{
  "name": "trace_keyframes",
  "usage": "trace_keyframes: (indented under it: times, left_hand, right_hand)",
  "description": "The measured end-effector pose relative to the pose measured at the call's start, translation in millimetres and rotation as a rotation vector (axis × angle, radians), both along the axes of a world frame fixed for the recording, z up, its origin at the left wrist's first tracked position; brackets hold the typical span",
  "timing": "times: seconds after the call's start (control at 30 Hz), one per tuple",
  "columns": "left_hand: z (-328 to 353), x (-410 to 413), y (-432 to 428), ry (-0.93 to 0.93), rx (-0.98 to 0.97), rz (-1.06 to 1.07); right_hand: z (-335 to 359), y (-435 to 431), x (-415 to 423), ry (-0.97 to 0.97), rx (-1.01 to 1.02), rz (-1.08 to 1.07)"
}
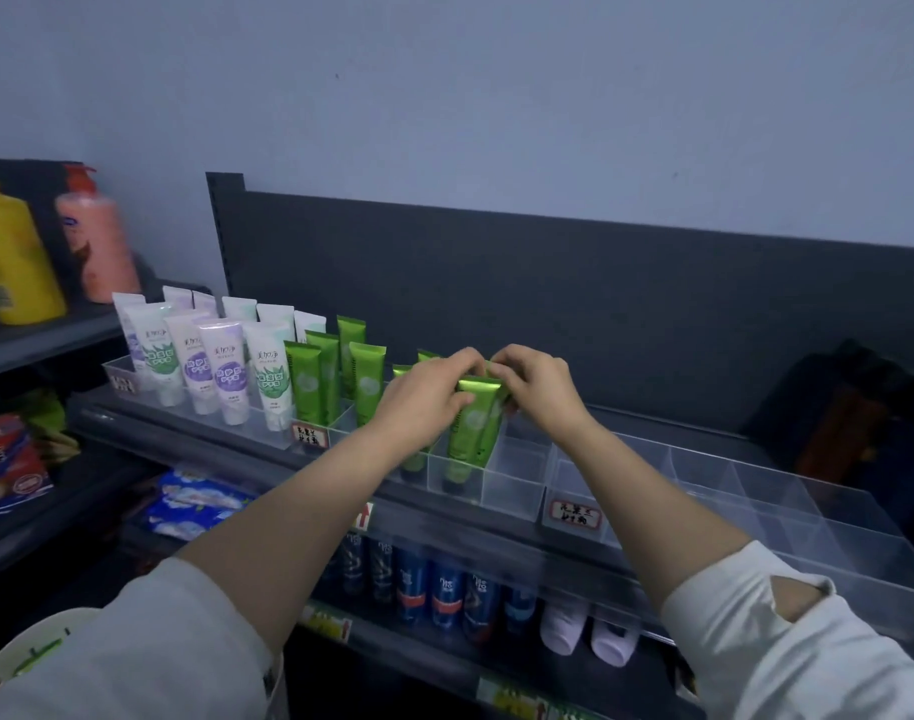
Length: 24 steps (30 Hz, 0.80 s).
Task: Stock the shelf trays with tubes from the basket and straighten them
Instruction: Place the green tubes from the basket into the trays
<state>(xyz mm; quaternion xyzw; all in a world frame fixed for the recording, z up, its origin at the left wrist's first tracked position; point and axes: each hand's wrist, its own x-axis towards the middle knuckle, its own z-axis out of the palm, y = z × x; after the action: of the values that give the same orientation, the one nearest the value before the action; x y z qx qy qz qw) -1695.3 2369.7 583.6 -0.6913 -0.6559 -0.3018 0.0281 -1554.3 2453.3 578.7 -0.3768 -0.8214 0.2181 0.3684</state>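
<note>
A green tube [469,433] stands cap down in a compartment of the clear shelf tray [512,498]. My left hand [423,402] and my right hand [540,384] both pinch its flat top end from either side. Several more green tubes [363,387] stand in the compartments to the left, some partly hidden behind my left hand. Further left stand several white and purple tubes [226,371]. A white basket [33,652] shows at the bottom left corner under my left sleeve.
Clear tray compartments [756,506] to the right hold nothing. Handwritten price labels [574,514] hang on the tray fronts. Blue tubes and white caps [444,589] fill the lower shelf. Yellow and pink bottles [98,241] stand on the neighbouring shelf at left.
</note>
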Motion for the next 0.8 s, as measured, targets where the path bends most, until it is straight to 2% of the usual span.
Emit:
trace_keyframes:
  times: [0.1, 0.3, 0.43, 0.6, 0.8]
  left_hand:
    - [3, 1, 0, 0.056, -0.003, 0.013]
    - [1, -4, -1, 0.027, 0.022, -0.026]
    - [1, -8, -6, 0.066, 0.048, -0.035]
    - [6, -17, -14, 0.07, 0.172, -0.04]
    - [-1, -47, -35, 0.062, 0.239, 0.011]
  right_hand:
    - [0, -2, -1, -0.014, -0.025, 0.008]
    - [7, -7, -4, -0.072, -0.001, -0.01]
    - [17, -11, -7, -0.146, 0.032, -0.119]
    - [24, -21, -14, -0.235, 0.272, -0.252]
    - [17, -49, -44, -0.174, 0.555, -0.163]
